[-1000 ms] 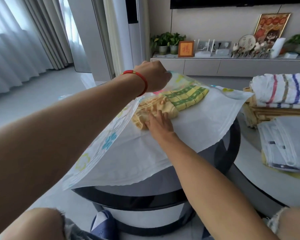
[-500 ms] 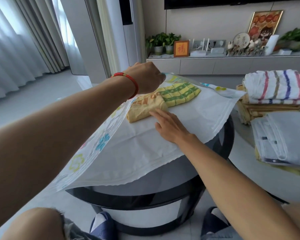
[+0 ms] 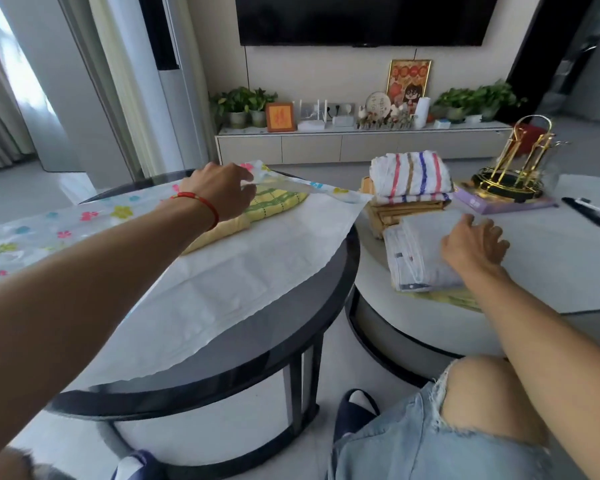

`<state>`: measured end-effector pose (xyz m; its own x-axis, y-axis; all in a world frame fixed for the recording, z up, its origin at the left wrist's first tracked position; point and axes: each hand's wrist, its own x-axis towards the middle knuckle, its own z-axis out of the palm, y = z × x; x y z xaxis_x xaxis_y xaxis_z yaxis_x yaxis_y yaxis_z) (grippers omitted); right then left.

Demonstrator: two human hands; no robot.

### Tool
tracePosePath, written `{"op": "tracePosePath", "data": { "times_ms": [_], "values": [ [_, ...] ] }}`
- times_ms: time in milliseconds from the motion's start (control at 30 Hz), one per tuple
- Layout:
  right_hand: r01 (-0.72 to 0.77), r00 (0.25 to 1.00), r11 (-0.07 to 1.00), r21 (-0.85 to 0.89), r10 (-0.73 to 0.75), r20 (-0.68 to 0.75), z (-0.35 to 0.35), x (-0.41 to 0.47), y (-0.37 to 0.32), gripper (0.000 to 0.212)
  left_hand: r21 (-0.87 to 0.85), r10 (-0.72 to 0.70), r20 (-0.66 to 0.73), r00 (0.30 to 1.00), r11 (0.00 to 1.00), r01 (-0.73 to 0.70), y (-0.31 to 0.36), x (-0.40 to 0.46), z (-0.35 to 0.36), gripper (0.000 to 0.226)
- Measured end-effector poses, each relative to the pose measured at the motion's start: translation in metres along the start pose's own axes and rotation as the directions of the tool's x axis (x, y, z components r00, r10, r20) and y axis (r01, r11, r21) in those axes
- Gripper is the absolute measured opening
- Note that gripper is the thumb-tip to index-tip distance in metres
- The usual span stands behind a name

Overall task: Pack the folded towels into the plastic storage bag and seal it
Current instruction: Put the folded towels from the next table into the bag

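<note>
The plastic storage bag (image 3: 257,271), white underneath with a clear flowered top sheet, lies across the dark round table (image 3: 243,368). A yellow and green towel (image 3: 274,202) lies inside its mouth. My left hand (image 3: 219,192), with a red cord at the wrist, pinches the bag's flowered top layer above that towel. My right hand (image 3: 471,240) rests with fingers spread on a folded pale grey towel (image 3: 420,258) on the white table. Behind it a striped towel (image 3: 409,174) tops a stack of folded yellow towels (image 3: 392,213).
The white round table (image 3: 551,271) stands to the right and carries a gold rack (image 3: 513,168) on a purple box and a black pen (image 3: 586,213). My knees and slippers are below. A TV cabinet with plants stands at the back.
My right hand left the yellow towel in the bag and moved right onto the grey towel. My left hand lowered the bag's top layer. The view swung right.
</note>
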<state>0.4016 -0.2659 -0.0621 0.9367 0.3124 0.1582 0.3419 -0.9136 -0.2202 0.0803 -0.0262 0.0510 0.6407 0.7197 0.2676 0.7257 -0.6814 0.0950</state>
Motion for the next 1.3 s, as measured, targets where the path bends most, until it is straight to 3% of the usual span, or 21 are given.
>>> {"op": "tracePosePath", "data": {
  "times_ms": [100,200,267,367,467,533,633,700,800,933,1067,1133,1267,1300],
  "values": [
    [-0.199,0.968,0.970,0.136,0.174,0.180,-0.001,0.011,0.014,0.076,0.142,-0.036,-0.047,0.998,0.989,0.043,-0.004,-0.005,0.000,0.040],
    [-0.203,0.972,0.961,0.189,0.174,0.158,-0.009,0.016,0.018,0.081,0.278,-0.077,-0.018,0.997,0.957,0.079,-0.014,-0.013,0.002,0.041],
    [-0.199,0.960,0.942,0.271,0.133,0.246,-0.021,0.024,0.019,0.081,0.321,-0.117,0.042,0.992,0.942,0.098,-0.023,-0.020,0.001,0.040],
    [-0.359,0.838,0.744,0.564,-0.008,0.545,-0.045,0.027,0.016,0.065,0.394,-0.164,0.150,0.975,0.914,0.093,-0.035,-0.029,-0.006,0.027],
    [-0.377,0.778,0.525,0.763,-0.267,0.569,-0.068,0.007,0.012,0.036,0.382,-0.202,0.233,0.951,0.919,0.102,-0.043,-0.034,-0.020,0.020],
    [-0.388,0.709,0.423,0.819,-0.431,0.559,-0.079,-0.016,0.004,0.042,0.335,-0.232,0.222,0.947,0.930,0.149,-0.049,-0.036,-0.030,0.024],
    [-0.478,0.575,0.329,0.814,-0.584,0.573,-0.077,-0.059,-0.022,0.053,0.175,-0.281,0.154,0.947,0.951,0.254,-0.058,-0.036,-0.043,0.038],
    [-0.564,0.477,0.259,0.784,-0.673,0.565,-0.065,-0.092,-0.053,0.047,0.050,-0.331,0.163,0.930,0.944,0.327,-0.065,-0.034,-0.051,0.052],
    [-0.683,0.292,0.262,0.682,-0.757,0.584,-0.041,-0.145,-0.124,0.036,-0.121,-0.369,0.234,0.899,0.907,0.404,-0.073,-0.032,-0.061,0.059],
    [-0.792,0.212,0.177,0.584,-0.817,0.536,-0.009,-0.205,-0.234,0.044,-0.187,-0.355,0.248,0.901,0.895,0.405,-0.080,-0.030,-0.066,0.057],
    [-0.913,0.285,-0.088,0.399,-0.837,0.468,0.018,-0.256,-0.331,0.048,-0.170,-0.324,0.258,0.910,0.912,0.373,-0.083,-0.025,-0.069,0.052],
    [-0.916,0.273,-0.048,0.398,-0.802,0.531,0.032,-0.282,-0.364,0.047,-0.156,-0.310,0.240,0.920,0.923,0.351,-0.085,-0.022,-0.069,0.051],
    [-0.821,0.117,0.288,0.492,-0.759,0.640,0.061,-0.309,-0.379,0.048,-0.140,-0.282,0.260,0.924,0.935,0.325,-0.089,-0.021,-0.065,0.046],
    [-0.741,0.124,0.365,0.563,-0.750,0.650,0.066,-0.306,-0.377,0.046,-0.152,-0.277,0.272,0.921,0.933,0.326,-0.091,-0.021,-0.064,0.045]
  ]
}}
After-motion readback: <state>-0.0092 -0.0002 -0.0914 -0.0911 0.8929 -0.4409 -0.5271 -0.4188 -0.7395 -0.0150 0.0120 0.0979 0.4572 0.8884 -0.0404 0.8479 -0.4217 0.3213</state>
